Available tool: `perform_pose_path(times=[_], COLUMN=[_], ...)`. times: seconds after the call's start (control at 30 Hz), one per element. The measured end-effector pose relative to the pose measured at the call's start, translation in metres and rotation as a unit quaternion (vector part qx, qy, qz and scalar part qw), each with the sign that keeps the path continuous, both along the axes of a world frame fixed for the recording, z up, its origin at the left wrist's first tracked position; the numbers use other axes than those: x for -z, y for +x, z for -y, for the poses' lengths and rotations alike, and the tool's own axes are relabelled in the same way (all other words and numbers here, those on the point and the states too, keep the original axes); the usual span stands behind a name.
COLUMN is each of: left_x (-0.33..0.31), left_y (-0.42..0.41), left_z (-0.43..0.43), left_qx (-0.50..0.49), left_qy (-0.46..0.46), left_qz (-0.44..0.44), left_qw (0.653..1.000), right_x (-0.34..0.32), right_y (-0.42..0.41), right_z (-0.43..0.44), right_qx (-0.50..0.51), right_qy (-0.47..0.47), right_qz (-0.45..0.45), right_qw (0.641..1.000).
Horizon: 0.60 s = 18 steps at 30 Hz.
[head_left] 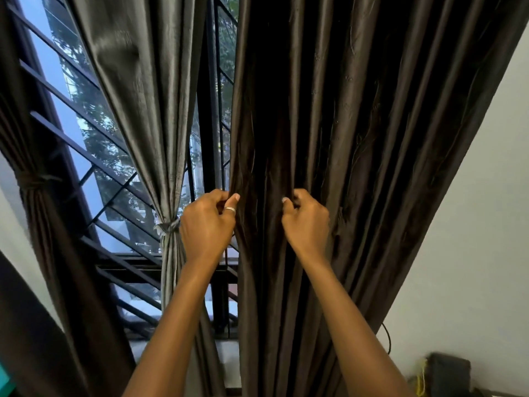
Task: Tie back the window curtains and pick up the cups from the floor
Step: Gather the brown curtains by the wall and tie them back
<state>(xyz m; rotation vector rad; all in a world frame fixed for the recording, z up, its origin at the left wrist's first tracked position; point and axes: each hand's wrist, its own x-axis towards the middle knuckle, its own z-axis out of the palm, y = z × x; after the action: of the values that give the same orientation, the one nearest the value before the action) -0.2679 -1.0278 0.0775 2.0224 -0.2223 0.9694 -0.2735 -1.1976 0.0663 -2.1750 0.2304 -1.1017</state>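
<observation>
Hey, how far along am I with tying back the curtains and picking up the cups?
Done: the grey curtain is cinched with a tie, and the far-left curtain is bound too. In hand: your left hand and right hand grip folds of the brown curtain, which hangs untied. Left: tie it, then collect the cups; neither cups nor floor show in this view.

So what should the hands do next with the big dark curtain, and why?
Probably draw the left hand toward the right hand, bunching the dark curtain into one bundle. The left grips its window-side edge and the right grips folds further in, yet the cloth hangs spread and untied, while the grey curtain beside it is already cinched with a tie.
</observation>
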Motion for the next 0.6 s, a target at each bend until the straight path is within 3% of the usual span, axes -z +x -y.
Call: perform_pose_path(times=[0.27,0.4,0.6], left_x=[-0.003,-0.003,0.006], left_y=[0.045,0.057,0.050], left_z=[-0.065,-0.062,-0.040], left_qx=[-0.019,-0.013,0.008], left_qy=[-0.019,0.004,-0.020], left_qz=[-0.014,-0.019,0.002], left_qw=[1.000,1.000,1.000], right_x=[0.002,0.005,0.016], right_y=[0.011,0.009,-0.008], right_z=[0.065,0.070,0.040], right_qx=[0.087,0.094,0.106], right_qy=[0.054,0.038,-0.022], right_qz=[-0.002,-0.016,0.046], right_qw=[0.995,0.995,0.993])
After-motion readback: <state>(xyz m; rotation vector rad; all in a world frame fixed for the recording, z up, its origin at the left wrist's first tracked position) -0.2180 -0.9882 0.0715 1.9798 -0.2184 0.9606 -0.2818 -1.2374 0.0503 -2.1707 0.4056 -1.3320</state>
